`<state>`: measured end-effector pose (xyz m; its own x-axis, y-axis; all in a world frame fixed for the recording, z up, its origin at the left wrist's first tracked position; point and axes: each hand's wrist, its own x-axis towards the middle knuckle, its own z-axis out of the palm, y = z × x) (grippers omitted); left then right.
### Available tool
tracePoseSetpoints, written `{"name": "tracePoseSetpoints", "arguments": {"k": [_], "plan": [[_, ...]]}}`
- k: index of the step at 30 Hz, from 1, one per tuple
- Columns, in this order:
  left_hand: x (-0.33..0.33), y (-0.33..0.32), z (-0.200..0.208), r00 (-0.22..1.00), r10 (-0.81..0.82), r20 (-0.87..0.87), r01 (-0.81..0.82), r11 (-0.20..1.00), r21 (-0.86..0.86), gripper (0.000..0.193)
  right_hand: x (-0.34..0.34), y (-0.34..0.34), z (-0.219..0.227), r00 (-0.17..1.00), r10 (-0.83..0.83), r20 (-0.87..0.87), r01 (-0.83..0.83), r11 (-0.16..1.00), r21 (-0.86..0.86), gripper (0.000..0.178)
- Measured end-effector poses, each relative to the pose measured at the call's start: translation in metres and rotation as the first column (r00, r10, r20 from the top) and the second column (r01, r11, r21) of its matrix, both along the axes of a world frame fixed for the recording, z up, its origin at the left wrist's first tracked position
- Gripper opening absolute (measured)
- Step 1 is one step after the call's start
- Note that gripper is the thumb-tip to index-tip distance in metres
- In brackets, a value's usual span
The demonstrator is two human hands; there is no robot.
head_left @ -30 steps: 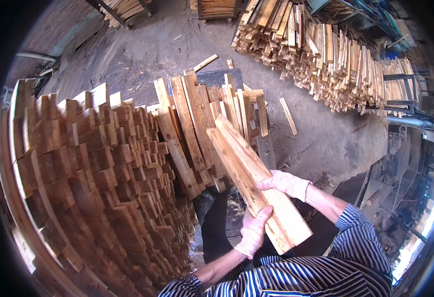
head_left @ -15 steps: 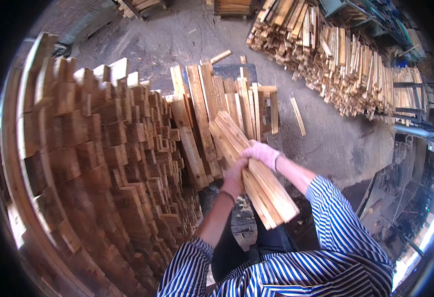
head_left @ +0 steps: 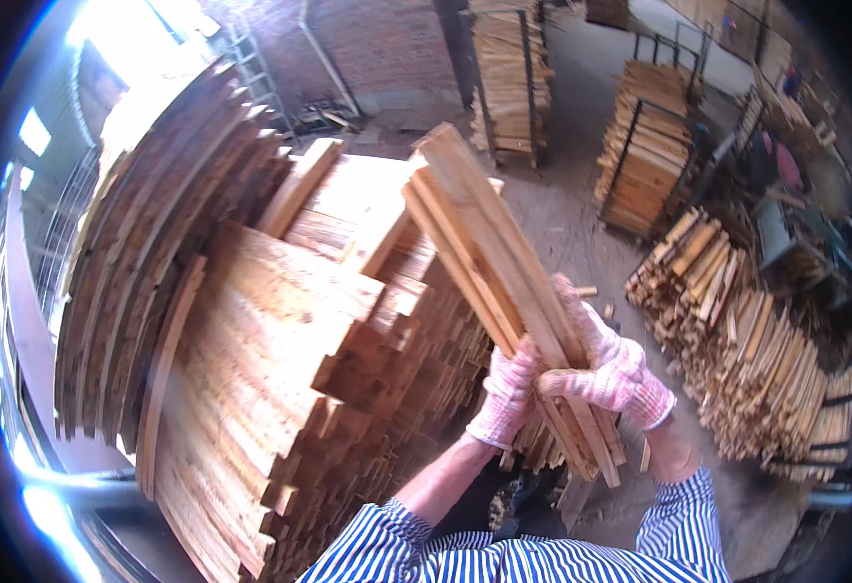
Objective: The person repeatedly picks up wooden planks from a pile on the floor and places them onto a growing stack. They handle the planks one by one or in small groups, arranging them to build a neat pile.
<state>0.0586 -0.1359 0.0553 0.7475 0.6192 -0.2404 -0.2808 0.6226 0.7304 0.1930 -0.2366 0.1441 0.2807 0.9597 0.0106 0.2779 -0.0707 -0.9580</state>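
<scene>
From my distant place, I watch both hands through the head camera. The left hand [head_left: 504, 396], gloved in pink and white, is closed on the left edge of a few boards [head_left: 499, 248]. The right hand [head_left: 615, 367], in a similar glove, grips the same boards from the right, with its thumb lying across them. The hands are near each other, toward the lower end of the boards. The boards lie together in a slanting bundle in front of the body, upper end leaning to the left. This end overlaps the stack [head_left: 241, 330] in my view, and I cannot tell if they touch. The striped sleeves [head_left: 368, 544] reach up to the wrists.

To the left, this stack is big and tightly packed, and a loose beam [head_left: 300, 187] lies on its top. Behind it, farther left, stands a second pile [head_left: 139, 282]. At the right, on the floor [head_left: 567, 219], I see a long heap [head_left: 766, 360] of sticks. Farther away there are two loaded racks [head_left: 645, 146] and a brick wall [head_left: 387, 49].
</scene>
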Motion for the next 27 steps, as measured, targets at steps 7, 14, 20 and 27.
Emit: {"name": "tracePoseSetpoints", "arguments": {"k": [7, 14, 20, 27], "plan": [[-0.074, 0.094, 0.077, 0.952, 0.289, 0.100, -0.300, 0.947, 0.120, 0.089, -0.080, 0.119, 0.120, 0.939, 0.208, 0.275, -0.200, 0.978, -0.056, 0.089], [-0.129, 0.155, 0.164, 0.806, 0.584, -0.099, -0.592, 0.795, -0.128, 0.070, -0.067, 0.254, 0.128, 0.846, 0.269, 0.459, -0.256, 0.962, -0.092, 0.090], [-0.198, 0.214, 0.122, 0.827, 0.555, -0.085, -0.560, 0.827, -0.048, 0.067, -0.115, 0.400, 0.069, 0.605, 0.217, 0.766, -0.062, 0.972, -0.227, 0.043], [-0.178, 0.232, 0.120, 0.827, 0.538, -0.167, -0.562, 0.807, -0.184, 0.102, -0.114, 0.460, 0.024, 0.691, 0.361, 0.626, -0.324, 0.929, -0.179, 0.064]]}}
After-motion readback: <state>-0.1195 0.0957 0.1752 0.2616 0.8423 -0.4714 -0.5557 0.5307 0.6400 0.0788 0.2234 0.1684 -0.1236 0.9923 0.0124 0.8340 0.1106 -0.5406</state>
